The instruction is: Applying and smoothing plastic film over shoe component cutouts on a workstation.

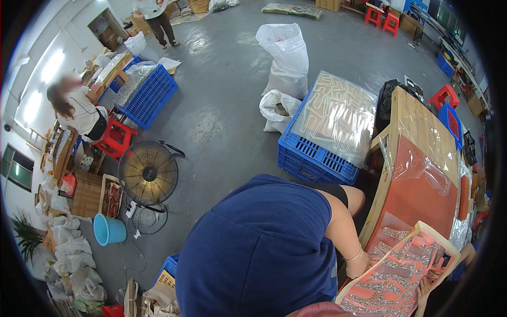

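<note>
A shallow cream-edged tray point(425, 231) is tilted up at the edge of a worktable, at the lower right. Its pink panel carries glittering, rhinestone-like strips in curved shapes. My left hand point(360, 265), with a thin bracelet at the wrist, holds the tray's near left border; its fingertips are partly hidden. At the opposite border my right hand point(424, 289) grips the edge with its fingers curled on it. Behind the tray, a clear sheet with strip shapes point(388, 224) lies on the red-brown table surface point(422, 182).
A blue crate point(301, 161) with stacked clear-wrapped sheets point(338, 116) stands beside the wooden table. White sacks point(285, 58) stand behind it. On the left are a floor fan point(149, 173) with a trailing cable, a light-blue bucket point(110, 230) and a person seated on a red stool point(117, 138).
</note>
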Demonstrator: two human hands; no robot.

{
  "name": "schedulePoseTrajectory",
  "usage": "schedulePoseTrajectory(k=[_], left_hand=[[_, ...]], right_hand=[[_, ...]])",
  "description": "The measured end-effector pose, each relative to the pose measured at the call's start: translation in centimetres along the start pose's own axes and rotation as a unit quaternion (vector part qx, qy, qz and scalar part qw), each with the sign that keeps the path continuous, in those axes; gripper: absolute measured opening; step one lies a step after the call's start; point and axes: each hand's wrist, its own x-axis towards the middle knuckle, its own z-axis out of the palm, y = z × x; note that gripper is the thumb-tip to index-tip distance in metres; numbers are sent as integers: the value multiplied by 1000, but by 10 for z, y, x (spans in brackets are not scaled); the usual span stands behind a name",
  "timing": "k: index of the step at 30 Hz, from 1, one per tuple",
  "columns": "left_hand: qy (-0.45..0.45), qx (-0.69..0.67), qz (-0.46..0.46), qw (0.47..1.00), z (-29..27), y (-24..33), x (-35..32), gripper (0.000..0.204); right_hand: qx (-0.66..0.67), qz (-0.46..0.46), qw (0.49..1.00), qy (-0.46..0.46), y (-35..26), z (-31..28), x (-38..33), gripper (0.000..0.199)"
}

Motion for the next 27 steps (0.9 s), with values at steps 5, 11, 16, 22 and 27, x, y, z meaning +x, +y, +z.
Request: schedulePoseTrajectory(k=[5, 11, 16, 22, 27], left_hand=[[-63, -5, 20, 998, 12, -5, 17, 60], [-80, -15, 25, 996, 22, -13, 25, 60], [-48, -23, 2, 999, -37, 6, -11, 52], [71, -8, -49, 996, -19, 12, -12, 47], [-28, -89, 10, 996, -18, 6, 9, 40]], right_hand=[[6, 9, 1000, 12, 1, 4, 12, 37], [11, 14, 999, 27, 5, 7, 35, 37], [14, 44, 998, 40, 13, 11, 40, 36], [15, 65, 996, 59, 20, 11, 49, 36], [15, 77, 994, 77, 21, 9, 63, 36]])
